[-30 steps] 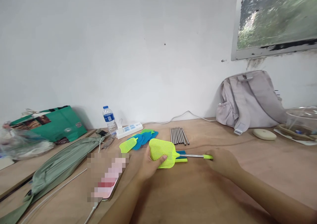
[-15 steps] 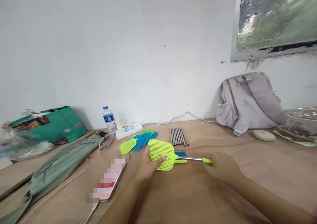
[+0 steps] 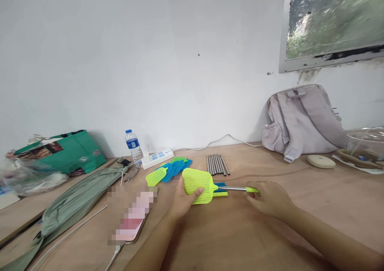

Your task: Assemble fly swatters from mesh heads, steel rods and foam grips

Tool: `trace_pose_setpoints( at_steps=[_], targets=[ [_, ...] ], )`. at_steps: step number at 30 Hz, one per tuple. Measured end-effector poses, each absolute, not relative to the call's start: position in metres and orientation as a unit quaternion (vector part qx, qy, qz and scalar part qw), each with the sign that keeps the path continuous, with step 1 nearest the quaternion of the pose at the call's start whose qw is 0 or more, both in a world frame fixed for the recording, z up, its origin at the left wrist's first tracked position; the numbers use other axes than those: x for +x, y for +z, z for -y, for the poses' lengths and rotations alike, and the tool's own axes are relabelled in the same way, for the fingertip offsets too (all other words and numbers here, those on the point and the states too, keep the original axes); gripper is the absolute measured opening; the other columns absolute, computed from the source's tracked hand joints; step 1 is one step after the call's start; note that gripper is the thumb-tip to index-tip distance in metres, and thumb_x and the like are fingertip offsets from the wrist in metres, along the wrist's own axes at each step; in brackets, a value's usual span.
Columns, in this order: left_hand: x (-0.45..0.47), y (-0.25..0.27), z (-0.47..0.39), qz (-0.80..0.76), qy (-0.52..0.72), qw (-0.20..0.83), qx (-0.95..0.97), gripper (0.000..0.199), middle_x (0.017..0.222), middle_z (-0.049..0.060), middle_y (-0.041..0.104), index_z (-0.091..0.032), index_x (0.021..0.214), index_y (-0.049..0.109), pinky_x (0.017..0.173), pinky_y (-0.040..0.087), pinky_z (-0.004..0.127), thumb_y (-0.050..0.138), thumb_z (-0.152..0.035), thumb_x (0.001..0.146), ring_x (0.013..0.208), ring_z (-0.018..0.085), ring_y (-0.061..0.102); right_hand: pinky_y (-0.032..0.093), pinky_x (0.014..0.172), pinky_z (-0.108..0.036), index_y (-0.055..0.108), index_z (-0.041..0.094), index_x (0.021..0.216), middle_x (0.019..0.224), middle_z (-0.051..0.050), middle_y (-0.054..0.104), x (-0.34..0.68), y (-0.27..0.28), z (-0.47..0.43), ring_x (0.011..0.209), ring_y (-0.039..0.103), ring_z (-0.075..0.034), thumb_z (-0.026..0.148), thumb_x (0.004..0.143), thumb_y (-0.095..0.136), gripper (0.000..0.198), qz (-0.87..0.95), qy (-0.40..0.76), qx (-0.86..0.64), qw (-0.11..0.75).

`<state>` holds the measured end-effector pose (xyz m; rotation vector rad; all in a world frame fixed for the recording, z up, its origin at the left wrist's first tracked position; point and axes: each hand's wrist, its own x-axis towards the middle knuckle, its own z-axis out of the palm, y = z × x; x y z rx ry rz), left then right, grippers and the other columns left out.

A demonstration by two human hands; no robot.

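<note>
A fly swatter [image 3: 198, 186] with a yellow-green perforated head, a metal rod and a yellow-green grip lies level between my hands. My left hand [image 3: 183, 199] grips the head, thumb on top and fingers beneath, mostly hidden. At the other end, my right hand [image 3: 270, 199] pinches the grip between thumb and fingers. Behind the rod, blue and yellow-green handle tubes [image 3: 221, 194] lie on the table. Several metal rods [image 3: 217, 165] rest side by side farther back. Blue swatter heads [image 3: 177, 167] are piled left of them, with a loose yellow-green head [image 3: 156, 176] in front.
A phone [image 3: 135, 219] with a cable lies left of my left arm. Farther back stand a water bottle [image 3: 133, 144] and a white power strip [image 3: 157, 158]. A green bag [image 3: 75, 153] and grey-green cloth bag [image 3: 78, 197] occupy the left; a backpack [image 3: 303, 123] leans at right.
The view has shifted slightly. Both hands keep hold of the fly swatter, and the right hand's fingers have changed position a little on the grip.
</note>
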<state>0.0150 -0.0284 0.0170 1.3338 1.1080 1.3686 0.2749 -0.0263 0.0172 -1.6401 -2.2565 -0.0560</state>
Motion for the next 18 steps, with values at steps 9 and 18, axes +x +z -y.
trace_pose_setpoints(
  at_steps=[9, 18],
  targets=[
    [0.013, 0.009, 0.023, -0.354, 0.597, 0.543, 0.473, 0.046, 0.097, 0.004, 0.062, -0.020, 0.101, 0.046, 0.069, 0.051, 0.030, 0.069, -0.027, 0.061, 0.085, 0.020, 0.061, 0.041, 0.075, -0.032, 0.055, 0.023, 0.102, 0.099, -0.006, 0.062, 0.302, 0.016, 0.012, 0.088, 0.056, -0.020, 0.036, 0.084, 0.034, 0.030, 0.873, 0.118, -0.442, 0.168],
    [-0.014, 0.005, 0.004, -0.409, 0.694, 0.414, 0.423, 0.025, 0.065, -0.009, 0.052, -0.020, 0.082, 0.042, 0.042, 0.036, 0.017, 0.059, -0.023, 0.064, 0.039, 0.004, 0.048, 0.038, 0.081, -0.032, 0.049, 0.014, 0.098, 0.102, -0.013, 0.057, 0.368, -0.007, -0.041, 0.093, 0.053, -0.021, 0.031, 0.086, 0.030, 0.028, 0.786, 0.011, -0.553, 0.277]
  ],
)
